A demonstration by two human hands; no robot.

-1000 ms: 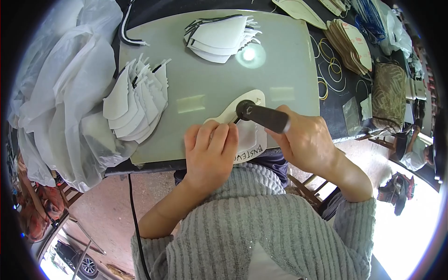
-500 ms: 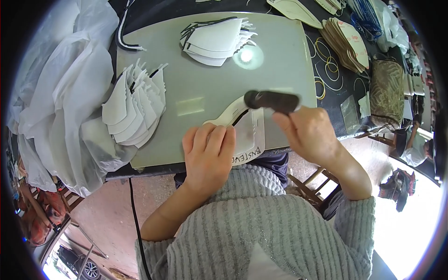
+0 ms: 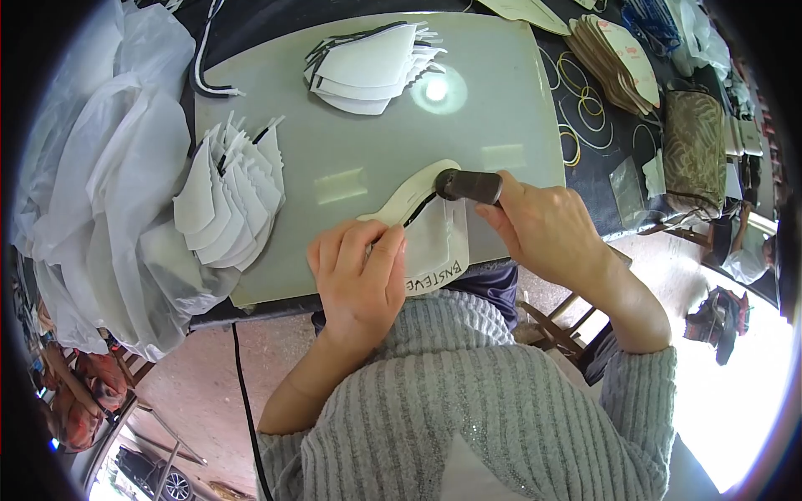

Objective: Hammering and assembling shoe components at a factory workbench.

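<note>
My right hand (image 3: 551,230) is closed round a small dark hammer (image 3: 478,187). The hammer's round head rests on the upper end of a black edging strip. That strip runs along the curved side of a pale white piece (image 3: 433,240), which lies on a cream cut-out template (image 3: 418,185) with dark lettering at its near corner. With bent fingers and thumb together, my left hand (image 3: 355,275) grips the white piece at the lower end of the strip. Part of the piece and the template is hidden under this hand.
On the grey-green board (image 3: 301,142) lie two fanned stacks of white pieces, a left stack (image 3: 234,200) and a far stack (image 3: 368,67). White plastic bags (image 3: 125,192) crowd the left side. To the right are yellow and white cord loops (image 3: 585,108), tan templates (image 3: 614,63) and a patterned roll (image 3: 693,154).
The hammer has come down from a blurred, raised position onto the strip, and my right fingers have shifted round it. My left fingers have drawn closer together at the strip.
</note>
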